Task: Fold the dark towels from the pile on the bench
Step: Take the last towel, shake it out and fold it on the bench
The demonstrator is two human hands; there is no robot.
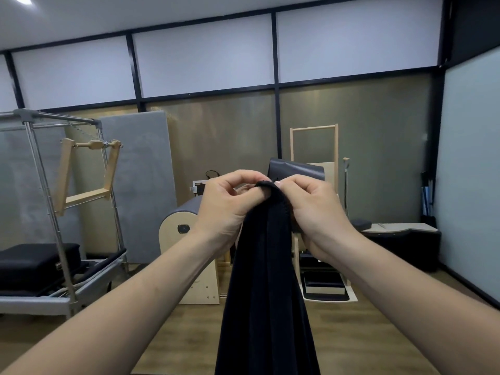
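Two hands: raised together, mid-frame.
Towel point(266, 280): dark, hanging straight down from both hands.
Left hand point(226, 209): fingers clamped on towel's top edge.
Right hand point(311, 212): fingers pinching the same edge, beside the left hand.

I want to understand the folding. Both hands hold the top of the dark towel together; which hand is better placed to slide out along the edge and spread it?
Probably the right hand: the dark towel hangs slightly toward its side. The left hand pinches the same top corner, so the difference is small.
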